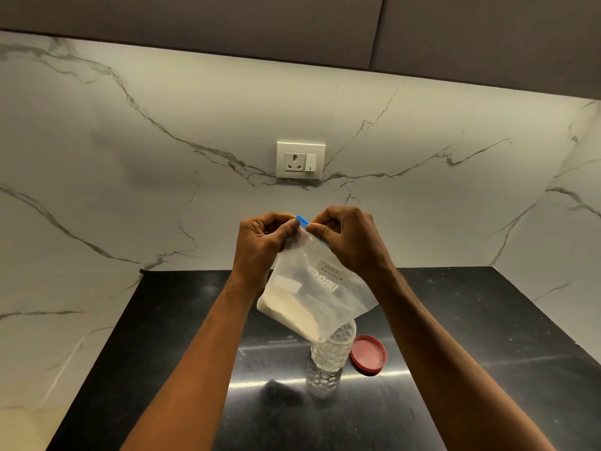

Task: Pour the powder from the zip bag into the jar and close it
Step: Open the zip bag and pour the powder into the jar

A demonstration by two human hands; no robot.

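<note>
Both forearms reached up from the bottom of the view over the black counter [169,336], the largest surface in sight, backed by a marble wall [130,157] with a socket [300,160].

The zip bag [312,288] hung in the air between the hands, above and just in front of the jar [331,356], its lower corner overlapping the jar's rim in this view. Pale powder [286,312] sat heaped in the bag's lower left corner. The jar stood upright on the counter, clear and apparently empty, with its mouth uncovered. The red lid [368,354] lay flat on the counter just beside it, to the right.

By my reading, the task was at an early stage: the lid was already off, but no powder had reached the jar, and pouring and closing were left.

The left hand [263,242] and the right hand [348,239] were raised close together, fingers curled, each pinching the bag's top edge at the blue zip strip [303,220], thumbs and fingertips almost touching. They looked set to pull the seal apart; whether it had parted I cannot tell.
</note>
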